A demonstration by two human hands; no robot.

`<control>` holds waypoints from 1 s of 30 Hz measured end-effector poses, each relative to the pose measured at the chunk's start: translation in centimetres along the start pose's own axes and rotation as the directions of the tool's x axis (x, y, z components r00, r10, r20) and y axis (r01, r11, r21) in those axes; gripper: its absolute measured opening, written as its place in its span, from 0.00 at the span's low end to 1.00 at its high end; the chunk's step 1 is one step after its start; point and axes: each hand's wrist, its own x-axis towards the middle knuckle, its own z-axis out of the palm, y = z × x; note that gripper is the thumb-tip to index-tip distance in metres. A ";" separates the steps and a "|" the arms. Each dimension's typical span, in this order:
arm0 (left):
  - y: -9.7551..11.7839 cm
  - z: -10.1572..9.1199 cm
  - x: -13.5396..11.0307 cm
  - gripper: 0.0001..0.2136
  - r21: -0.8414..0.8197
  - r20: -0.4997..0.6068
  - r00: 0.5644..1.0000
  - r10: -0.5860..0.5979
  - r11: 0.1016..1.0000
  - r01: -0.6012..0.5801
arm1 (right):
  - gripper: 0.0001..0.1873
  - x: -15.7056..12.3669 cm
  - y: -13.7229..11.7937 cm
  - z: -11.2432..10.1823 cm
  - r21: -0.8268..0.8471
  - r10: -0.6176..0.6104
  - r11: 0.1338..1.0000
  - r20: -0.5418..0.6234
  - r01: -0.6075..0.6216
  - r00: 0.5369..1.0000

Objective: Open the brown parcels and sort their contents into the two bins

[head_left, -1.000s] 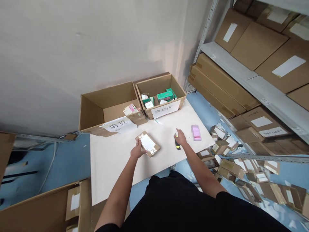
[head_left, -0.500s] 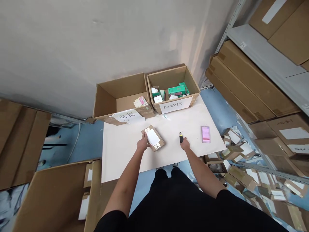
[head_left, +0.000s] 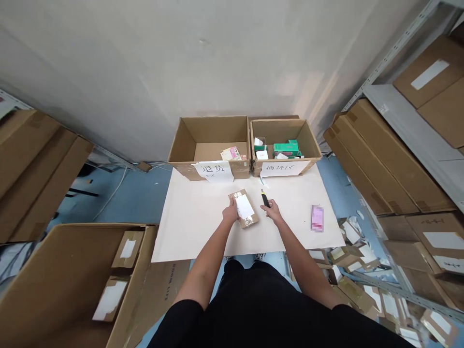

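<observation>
A small cardboard box [head_left: 251, 218] with a white label lies on the white table [head_left: 188, 220]. My left hand [head_left: 231, 211] grips its left edge, fingers on top and side. Just to the right of the box, my right hand [head_left: 272, 211] is closed around a box cutter [head_left: 265, 198] with a black handle and yellow tip, which points away from me. The cutter is apart from the box. Further right on the table lies a pink, blurred-out item [head_left: 317, 218].
Two open cartons with handwritten signs stand at the table's back: the left carton [head_left: 183, 145] holds some cards, the right carton [head_left: 308, 135] green and white packs. A large open carton [head_left: 139, 290] is at lower left. Parcels [head_left: 353, 285] and a shelf [head_left: 406, 111] are at right.
My view has swung, so the scene sits differently in the frame. My right hand has lifted the box cutter from the table and brought it closer to the box. My left hand stays on the box.
</observation>
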 end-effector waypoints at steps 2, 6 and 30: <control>-0.1 0.3 0.1 0.63 -0.033 -0.013 1.000 0.020 0.999 -0.021 | 0.21 0.1 -2.1 2.4 -0.088 -0.091 0.991 0.115 0.101 0.989; -0.4 0.6 0.1 0.61 -0.053 -0.020 0.998 0.062 0.997 -0.063 | 0.21 0.5 -5.4 7.2 -0.453 -0.123 0.860 0.261 0.234 0.957; 0.2 0.9 0.3 0.59 -0.067 -0.028 0.995 0.093 0.993 -0.094 | 0.26 -2.1 -6.0 12.2 -0.864 -0.060 0.461 0.198 0.203 0.978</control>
